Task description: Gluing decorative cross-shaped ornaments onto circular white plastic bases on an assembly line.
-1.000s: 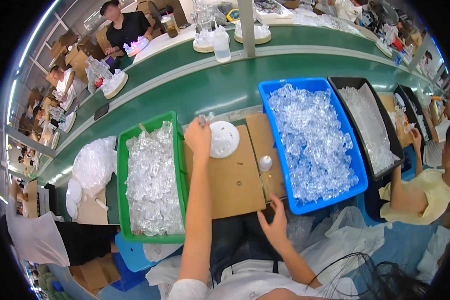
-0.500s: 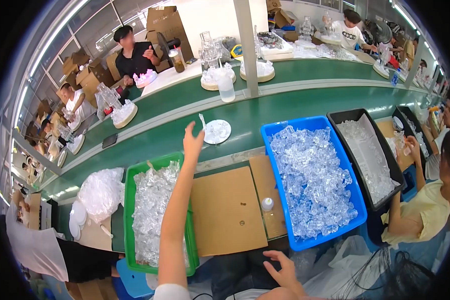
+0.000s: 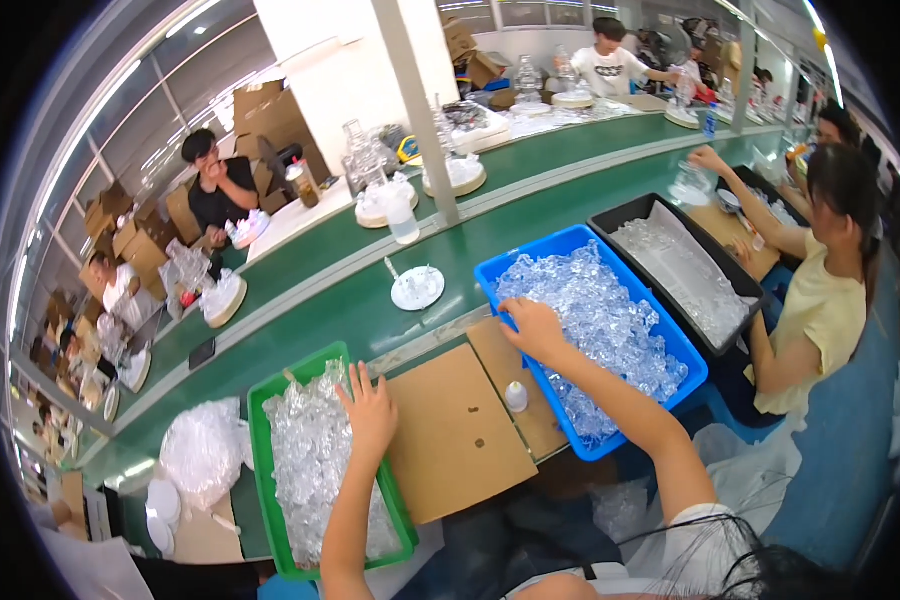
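Below, hands near bins; green counter, cartons beyond.

Deep green covers the bench across the middle of the frame, with a white disc on it. At lower centre-left, a bright green bin holds colourless, silvery-glinting plastic pieces; right of centre, a vivid blue bin lends its clear pieces a bluish tint. Between them, the cardboard sheet is plain tan with two dark marks, and the small bottle is whitish. Farther right come a black bin and a co-worker's pale yellow shirt. Upper left, a lit base glows pinkish white.
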Demonstrator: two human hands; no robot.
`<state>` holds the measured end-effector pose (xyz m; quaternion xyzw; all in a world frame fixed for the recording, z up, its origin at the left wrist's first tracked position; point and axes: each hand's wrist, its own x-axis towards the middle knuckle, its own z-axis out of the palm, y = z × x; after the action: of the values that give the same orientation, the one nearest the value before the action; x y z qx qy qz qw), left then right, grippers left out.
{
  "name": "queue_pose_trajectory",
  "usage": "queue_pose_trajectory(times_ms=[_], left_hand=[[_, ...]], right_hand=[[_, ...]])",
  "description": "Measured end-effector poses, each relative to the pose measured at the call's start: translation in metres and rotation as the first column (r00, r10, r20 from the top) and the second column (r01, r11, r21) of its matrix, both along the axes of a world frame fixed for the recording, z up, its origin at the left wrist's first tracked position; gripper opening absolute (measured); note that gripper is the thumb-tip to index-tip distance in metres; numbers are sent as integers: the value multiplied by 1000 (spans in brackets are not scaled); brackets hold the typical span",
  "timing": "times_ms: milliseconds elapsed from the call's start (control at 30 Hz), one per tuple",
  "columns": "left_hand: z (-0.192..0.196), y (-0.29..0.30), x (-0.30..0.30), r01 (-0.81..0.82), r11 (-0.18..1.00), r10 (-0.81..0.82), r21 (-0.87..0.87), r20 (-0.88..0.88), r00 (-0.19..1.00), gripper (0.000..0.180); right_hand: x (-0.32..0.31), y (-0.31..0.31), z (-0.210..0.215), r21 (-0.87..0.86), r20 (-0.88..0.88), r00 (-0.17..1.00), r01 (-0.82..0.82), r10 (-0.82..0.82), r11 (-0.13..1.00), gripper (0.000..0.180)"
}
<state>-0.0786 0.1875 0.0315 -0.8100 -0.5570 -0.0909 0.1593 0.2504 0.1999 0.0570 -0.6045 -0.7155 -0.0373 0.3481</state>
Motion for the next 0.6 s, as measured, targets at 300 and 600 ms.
queue_pose_trajectory(times_ms=[300, 600], left_hand=[[5, -3, -1, -23, 999, 18, -36, -127, 992, 50], [1, 2, -1, 9, 1000, -8, 15, -69, 998, 48]], right_hand=[[-3, -3, -11, 82, -56, 997, -42, 46, 996, 25], [-17, -122, 177, 357, -844, 95, -633, 527, 686, 17]])
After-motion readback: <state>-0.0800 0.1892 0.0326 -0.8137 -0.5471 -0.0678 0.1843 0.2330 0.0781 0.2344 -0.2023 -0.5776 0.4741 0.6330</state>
